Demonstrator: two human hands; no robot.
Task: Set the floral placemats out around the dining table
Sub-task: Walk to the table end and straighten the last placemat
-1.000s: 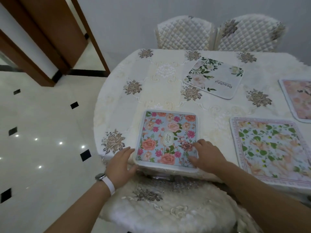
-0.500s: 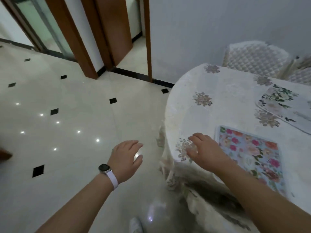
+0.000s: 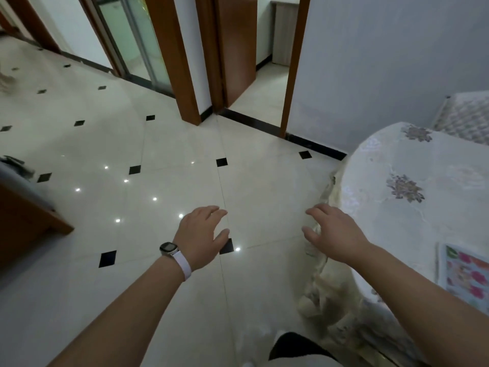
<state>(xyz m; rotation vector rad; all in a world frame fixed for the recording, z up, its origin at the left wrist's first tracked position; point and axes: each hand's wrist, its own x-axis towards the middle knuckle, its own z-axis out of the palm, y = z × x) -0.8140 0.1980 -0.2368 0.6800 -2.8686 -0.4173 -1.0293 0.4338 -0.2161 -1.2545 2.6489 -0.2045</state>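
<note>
Left hand (image 3: 201,234) and right hand (image 3: 334,234) both empty, fingers loose and apart, over floor (image 3: 164,144). Floral placemat (image 3: 465,276) lies flat on table (image 3: 391,234), right of right hand. Probably fetch next mat; place square to edge.

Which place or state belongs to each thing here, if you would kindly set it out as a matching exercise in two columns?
Things:
1. left hand
2. right hand
3. blue floral placemat
4. white quilted chair

Places or states:
A. lies flat on the white embroidered tablecloth
B. stands beyond that tablecloth's far edge
C. open above the cream tiled floor, with a white-strapped watch on its wrist
D. open, fingers spread, at the tablecloth's hanging edge

Pairs: 1-C, 2-D, 3-A, 4-B.
</note>
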